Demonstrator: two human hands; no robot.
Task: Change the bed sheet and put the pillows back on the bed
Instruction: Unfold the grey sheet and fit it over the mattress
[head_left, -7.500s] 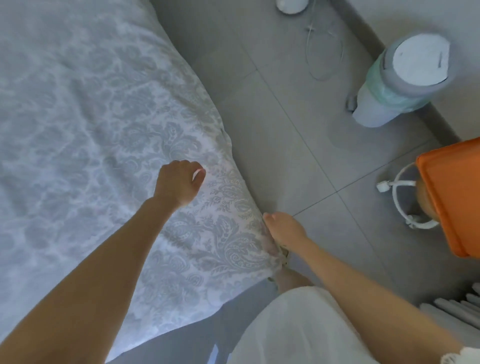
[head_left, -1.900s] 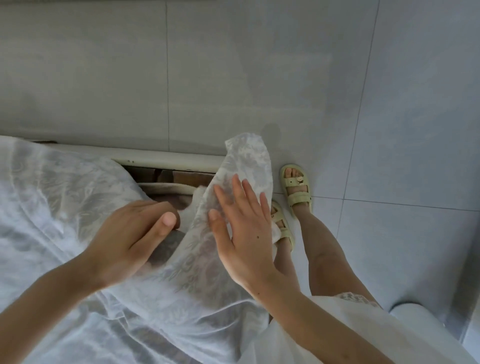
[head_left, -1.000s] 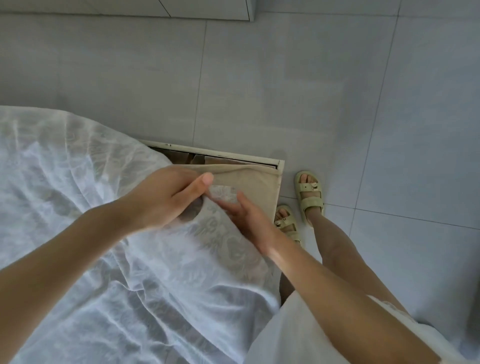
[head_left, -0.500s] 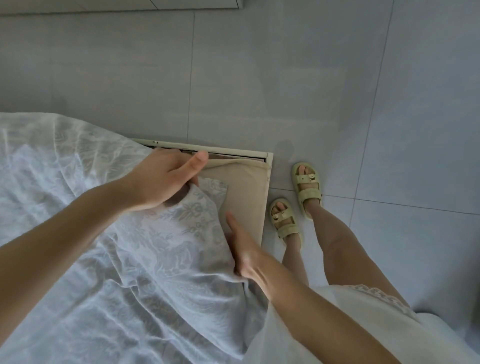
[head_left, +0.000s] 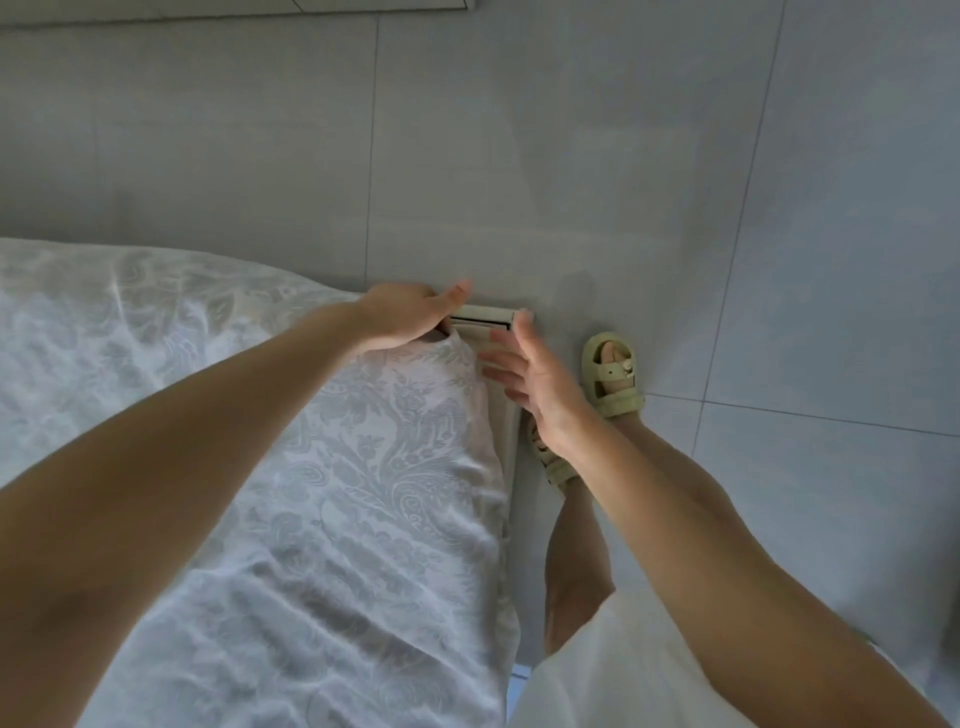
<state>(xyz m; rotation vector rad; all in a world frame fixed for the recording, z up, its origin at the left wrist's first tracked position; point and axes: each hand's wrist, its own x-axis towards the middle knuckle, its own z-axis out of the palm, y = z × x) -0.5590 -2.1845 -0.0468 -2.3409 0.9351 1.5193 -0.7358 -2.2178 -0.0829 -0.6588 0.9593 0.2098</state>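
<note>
Corner work, and the bed sheet (head_left: 332, 499), white with a pale woven floral pattern, lies spread across the top of the bed, rumpled in soft ripples toward the near end. Its corner reaches almost to the corner of the bed, just short of the cream bed frame (head_left: 485, 314), whose end piece peeks out past the fabric.

Left hand (head_left: 410, 317) is right on that corner. The palm faces down, the fingers curl under and out of sight where the sheet's edge rises into them, and the thumb points straight out over the frame. That reads as a grip on the sheet's corner.

Right hand (head_left: 524, 379) sits just beside it at the side of the bed, with nothing in it. The fingers are spread and relaxed, their tips pointing at the sheet's edge and the beige mattress (head_left: 500, 421) showing in a narrow strip below it. Whether they touch the mattress side, I cannot tell.

The mattress sits in the frame, with only that strip and the corner bare of sheet.

Down on the grey tiled floor (head_left: 571, 156), two pale green sandals (head_left: 613, 374) stand close against the bed's side, one partly hidden behind the right wrist. A white garment (head_left: 623, 675) fills the lower edge of the view.
</note>
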